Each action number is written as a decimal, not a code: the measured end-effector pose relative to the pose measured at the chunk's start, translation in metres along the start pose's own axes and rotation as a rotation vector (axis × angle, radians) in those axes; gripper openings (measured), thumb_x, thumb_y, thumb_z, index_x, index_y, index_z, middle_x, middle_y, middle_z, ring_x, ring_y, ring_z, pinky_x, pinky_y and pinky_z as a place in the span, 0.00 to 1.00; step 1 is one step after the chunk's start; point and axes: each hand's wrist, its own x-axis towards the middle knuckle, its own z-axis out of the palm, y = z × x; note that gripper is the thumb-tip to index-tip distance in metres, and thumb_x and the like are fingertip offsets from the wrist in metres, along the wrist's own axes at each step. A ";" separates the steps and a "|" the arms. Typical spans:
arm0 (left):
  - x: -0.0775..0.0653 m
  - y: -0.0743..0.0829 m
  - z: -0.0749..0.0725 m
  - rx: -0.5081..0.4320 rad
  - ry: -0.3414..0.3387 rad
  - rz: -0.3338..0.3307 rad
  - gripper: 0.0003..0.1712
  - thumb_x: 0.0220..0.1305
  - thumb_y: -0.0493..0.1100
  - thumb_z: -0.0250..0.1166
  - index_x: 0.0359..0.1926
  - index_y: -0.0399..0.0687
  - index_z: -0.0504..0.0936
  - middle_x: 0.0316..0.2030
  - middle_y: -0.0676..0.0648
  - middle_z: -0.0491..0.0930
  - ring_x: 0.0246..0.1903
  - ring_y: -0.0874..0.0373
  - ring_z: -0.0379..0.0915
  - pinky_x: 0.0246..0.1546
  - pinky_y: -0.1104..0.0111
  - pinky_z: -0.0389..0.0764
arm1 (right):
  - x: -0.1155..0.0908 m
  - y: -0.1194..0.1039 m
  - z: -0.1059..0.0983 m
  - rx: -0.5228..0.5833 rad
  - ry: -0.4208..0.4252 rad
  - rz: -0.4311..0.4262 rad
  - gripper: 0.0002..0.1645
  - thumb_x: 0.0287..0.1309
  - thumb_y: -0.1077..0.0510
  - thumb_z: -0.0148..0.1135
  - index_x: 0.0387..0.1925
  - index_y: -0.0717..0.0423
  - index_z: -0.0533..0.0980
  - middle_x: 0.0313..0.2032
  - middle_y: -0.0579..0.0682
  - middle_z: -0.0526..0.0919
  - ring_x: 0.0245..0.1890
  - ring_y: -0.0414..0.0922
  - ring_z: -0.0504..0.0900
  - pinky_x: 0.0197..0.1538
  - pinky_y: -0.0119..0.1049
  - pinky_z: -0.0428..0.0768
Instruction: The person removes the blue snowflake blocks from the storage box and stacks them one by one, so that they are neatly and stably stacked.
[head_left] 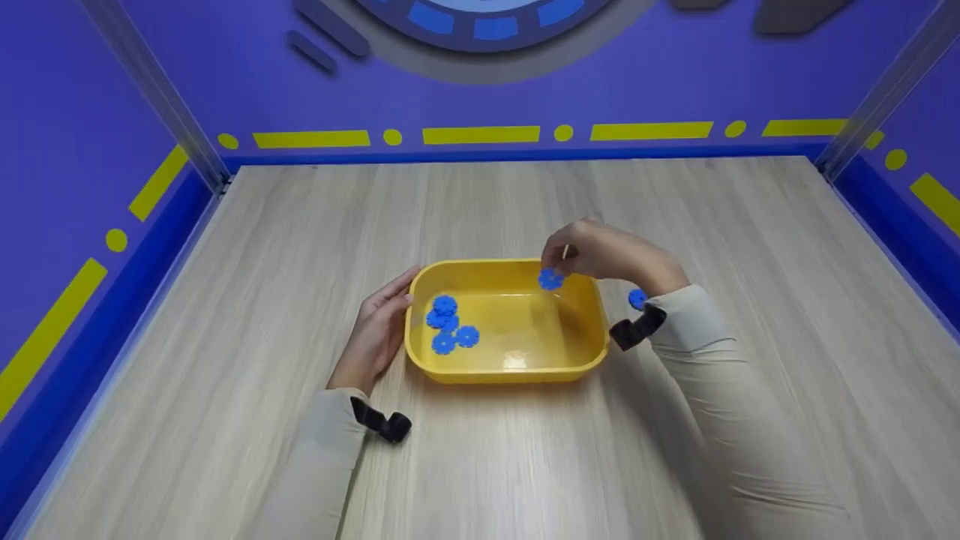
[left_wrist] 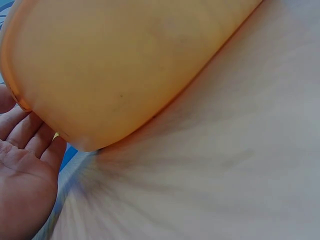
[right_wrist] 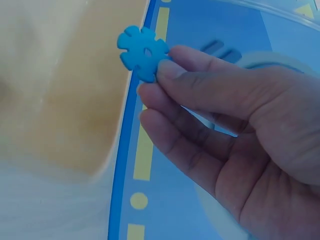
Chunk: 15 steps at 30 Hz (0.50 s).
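A yellow plastic tub (head_left: 506, 375) stands on the table, with several blue notched snowflake discs (head_left: 444, 343) clustered at its left end. Over the tub's far right rim, my right hand (head_left: 600, 251) pinches one blue snowflake disc (right_wrist: 142, 52) between thumb and fingertips; the right wrist view shows its slotted edge and centre hole. My left hand (head_left: 375, 330) lies against the tub's left end, its extended fingers (left_wrist: 37, 132) along the outer wall and the thumb by the rim. Another blue disc (head_left: 637, 298) is right of the tub, partly hidden by the right wrist.
The light wood-grain table (head_left: 300, 225) is enclosed by blue-purple panels (head_left: 247, 90) with yellow markings at the back and sides. Black wrist mounts (head_left: 382, 421) are strapped over both sleeves.
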 end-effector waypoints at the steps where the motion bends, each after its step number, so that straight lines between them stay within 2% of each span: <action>1: 0.000 0.000 0.000 -0.001 -0.002 -0.002 0.30 0.67 0.30 0.50 0.69 0.36 0.62 0.71 0.42 0.60 0.71 0.55 0.55 0.70 0.66 0.60 | -0.002 0.003 -0.001 0.009 0.004 0.006 0.09 0.58 0.67 0.62 0.39 0.56 0.84 0.37 0.50 0.86 0.37 0.47 0.83 0.46 0.41 0.85; 7: 0.000 0.001 0.001 -0.006 0.006 -0.012 0.30 0.66 0.30 0.51 0.69 0.37 0.63 0.71 0.43 0.61 0.71 0.55 0.56 0.69 0.67 0.62 | -0.015 0.020 -0.006 0.058 0.023 0.033 0.08 0.58 0.67 0.63 0.37 0.55 0.84 0.36 0.49 0.87 0.35 0.45 0.82 0.44 0.40 0.84; 15: 0.000 0.001 0.000 -0.008 0.003 -0.024 0.30 0.66 0.31 0.51 0.70 0.38 0.62 0.71 0.43 0.61 0.71 0.55 0.56 0.69 0.67 0.63 | -0.028 0.040 -0.006 0.073 0.052 0.066 0.09 0.59 0.67 0.61 0.38 0.56 0.83 0.36 0.51 0.87 0.35 0.47 0.83 0.44 0.42 0.85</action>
